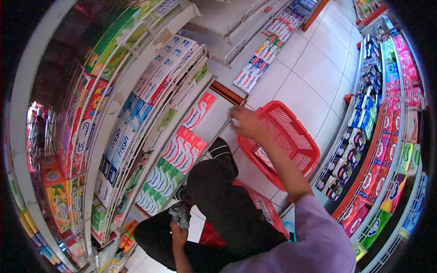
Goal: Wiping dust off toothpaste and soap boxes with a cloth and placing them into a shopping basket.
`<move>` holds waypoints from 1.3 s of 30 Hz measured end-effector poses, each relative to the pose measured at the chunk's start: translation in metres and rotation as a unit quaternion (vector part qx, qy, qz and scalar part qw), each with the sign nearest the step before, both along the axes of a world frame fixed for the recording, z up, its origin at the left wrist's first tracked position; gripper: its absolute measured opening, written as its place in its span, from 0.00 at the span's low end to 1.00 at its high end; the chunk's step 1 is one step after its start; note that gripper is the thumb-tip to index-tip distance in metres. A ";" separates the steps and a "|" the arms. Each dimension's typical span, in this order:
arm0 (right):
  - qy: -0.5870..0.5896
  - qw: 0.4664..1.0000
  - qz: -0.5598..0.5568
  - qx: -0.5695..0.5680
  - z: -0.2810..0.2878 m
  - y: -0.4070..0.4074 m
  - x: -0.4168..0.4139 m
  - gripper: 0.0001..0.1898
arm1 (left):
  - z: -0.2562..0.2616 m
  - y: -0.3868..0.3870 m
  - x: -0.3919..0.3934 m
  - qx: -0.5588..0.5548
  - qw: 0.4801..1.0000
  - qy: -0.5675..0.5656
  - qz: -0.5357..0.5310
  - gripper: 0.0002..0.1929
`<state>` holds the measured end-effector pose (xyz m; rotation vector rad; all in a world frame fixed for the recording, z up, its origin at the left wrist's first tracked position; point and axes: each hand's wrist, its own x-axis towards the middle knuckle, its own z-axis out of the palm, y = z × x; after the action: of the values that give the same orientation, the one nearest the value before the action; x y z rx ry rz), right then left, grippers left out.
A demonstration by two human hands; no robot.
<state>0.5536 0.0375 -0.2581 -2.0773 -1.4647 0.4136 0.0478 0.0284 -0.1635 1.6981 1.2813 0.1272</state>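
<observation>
My left hand (179,233) grips a crumpled grey cloth (181,214) above my bent leg. Out over the corner of the bottom shelf (213,117), my right hand (246,122) is blurred by motion, with a small pale patch at its fingers. Whether it holds anything is unclear. Just beyond it stands a red plastic basket (309,145) on the tiles, partly covered by my forearm. A toothpaste box (263,156) lies inside. On the shelf, a single red-and-white Pepsodent box (199,111) sits apart from a row of red boxes (182,150) and green boxes (160,186).
Toothpaste boxes (251,74) stand in a line on the floor along the shelf. Wire-fronted shelves with more boxes (129,126) rise at left. Opposite, a rack holds packaged goods (382,153). A brown strip (225,92) edges the bottom shelf. Something red (261,204) lies beside my leg.
</observation>
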 end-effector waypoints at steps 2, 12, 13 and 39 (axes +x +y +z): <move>-0.018 0.994 0.094 0.053 -0.015 0.055 -0.018 0.25 | 0.004 0.003 0.007 -0.009 1.000 -0.010 -0.006 0.16; -0.310 0.935 0.146 -0.090 -0.170 0.179 -0.062 0.18 | 0.000 0.006 -0.004 0.086 0.990 0.073 -0.083 0.21; -0.366 0.924 0.104 -0.021 -0.176 0.176 -0.064 0.16 | -0.003 0.005 -0.007 0.098 0.988 0.081 -0.091 0.21; -0.268 0.932 0.187 -0.158 -0.150 0.167 -0.033 0.51 | 0.000 0.011 0.012 0.013 0.998 -0.003 -0.067 0.16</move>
<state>0.5202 0.2049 -0.4079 -2.2688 -2.2660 0.2405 0.0598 0.0389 -0.1631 1.7993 1.1622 0.0692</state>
